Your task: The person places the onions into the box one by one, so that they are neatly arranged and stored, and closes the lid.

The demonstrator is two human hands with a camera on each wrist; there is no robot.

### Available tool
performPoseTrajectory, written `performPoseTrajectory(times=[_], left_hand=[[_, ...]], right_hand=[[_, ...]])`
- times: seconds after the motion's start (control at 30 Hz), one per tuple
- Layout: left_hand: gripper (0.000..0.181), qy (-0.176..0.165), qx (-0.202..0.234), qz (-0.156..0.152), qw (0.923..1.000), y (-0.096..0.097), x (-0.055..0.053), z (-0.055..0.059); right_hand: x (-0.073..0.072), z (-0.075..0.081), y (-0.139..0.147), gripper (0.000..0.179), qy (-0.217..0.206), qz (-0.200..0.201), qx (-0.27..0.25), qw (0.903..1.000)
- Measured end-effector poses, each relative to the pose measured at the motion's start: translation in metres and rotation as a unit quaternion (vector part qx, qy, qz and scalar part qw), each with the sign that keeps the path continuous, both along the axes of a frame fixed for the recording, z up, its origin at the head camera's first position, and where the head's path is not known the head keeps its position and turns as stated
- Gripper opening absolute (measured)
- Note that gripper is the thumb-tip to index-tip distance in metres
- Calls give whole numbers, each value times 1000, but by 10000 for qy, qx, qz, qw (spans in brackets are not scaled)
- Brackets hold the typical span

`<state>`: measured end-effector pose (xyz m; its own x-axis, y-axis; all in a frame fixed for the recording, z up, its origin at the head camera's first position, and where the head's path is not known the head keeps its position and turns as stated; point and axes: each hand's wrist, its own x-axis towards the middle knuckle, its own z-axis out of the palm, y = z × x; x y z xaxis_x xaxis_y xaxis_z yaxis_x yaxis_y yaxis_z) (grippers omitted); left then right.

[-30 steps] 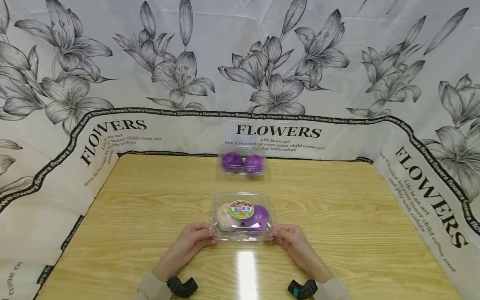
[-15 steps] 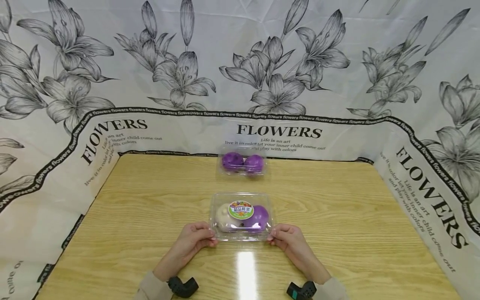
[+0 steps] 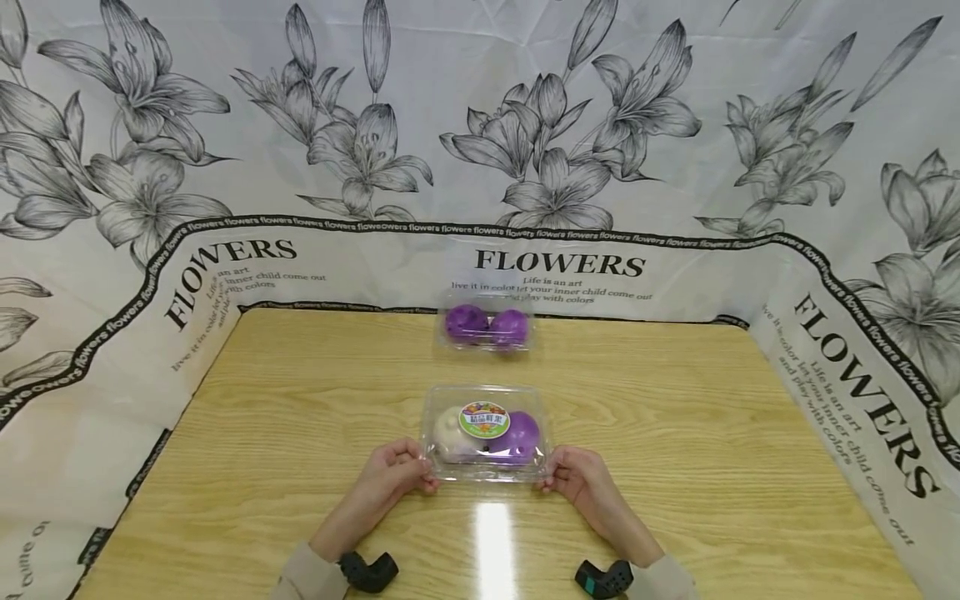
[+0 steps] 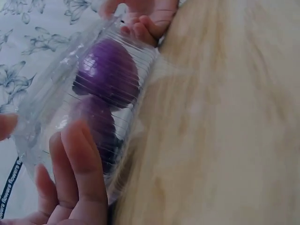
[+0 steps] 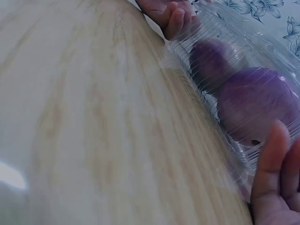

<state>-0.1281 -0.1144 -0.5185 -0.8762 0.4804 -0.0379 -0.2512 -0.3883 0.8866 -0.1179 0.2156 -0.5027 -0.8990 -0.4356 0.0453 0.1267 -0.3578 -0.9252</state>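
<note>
A clear plastic fruit box point(image 3: 483, 471) lies on the table, its top over a cream round item point(image 3: 452, 446) and a purple round item point(image 3: 517, 439). An oval green-edged label point(image 3: 483, 420) covers part of both. At the near left corner, my left hand point(image 3: 393, 473) pinches the box's edge, its other fingers loosely curled. My right hand point(image 3: 581, 479) does likewise at the near right corner. Through the ribbed side in the left wrist view, a purple item point(image 4: 110, 72) shows behind my fingers point(image 4: 82, 154). In the right wrist view, fingers point(image 5: 272, 164) stand beside the box.
Farther back, near the cloth wall, stands another clear box point(image 3: 486, 343) with two purple round items. The wooden table point(image 3: 300, 375) is bordered by flower-printed cloth point(image 3: 375, 267) at the back and sides. Black devices point(image 3: 369, 573) sit on both wrists.
The box stays in place with both hands at its near corners. Only slight shifts of the fingers and of the head view are visible.
</note>
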Motion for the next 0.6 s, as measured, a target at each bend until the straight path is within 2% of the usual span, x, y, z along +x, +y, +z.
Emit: performPoseTrajectory(times=[0.1,0.2,0.27,0.33,0.4,0.5,0.6], left_hand=[[10,215,-195,138,9995,2,0,0],[7,625,-531,725,9940,4,0,1],[9,975,-760,1195,9851,5,0,1],[21,1299,-898,1547,9753,5,0,0],[39,1622,-855,1619,9696,4,0,-2],[59,2081,-801,1394,9648,3,-1,-7],[70,2404,-903,1127,9599,3,-2,-10]], right_hand=[[1,1,1,27,98,-744,-31,9972],[1,-2,-1,15,249,-1462,-283,9885],[0,-5,-2,13,522,-1616,-618,9835],[-1,-9,-4,23,908,-1503,-876,9805],[-2,-12,-6,37,1345,-1214,-933,9790],[-1,-14,-10,57,1755,-888,-633,9784],[2,-14,-15,72,1776,-723,-260,9811]])
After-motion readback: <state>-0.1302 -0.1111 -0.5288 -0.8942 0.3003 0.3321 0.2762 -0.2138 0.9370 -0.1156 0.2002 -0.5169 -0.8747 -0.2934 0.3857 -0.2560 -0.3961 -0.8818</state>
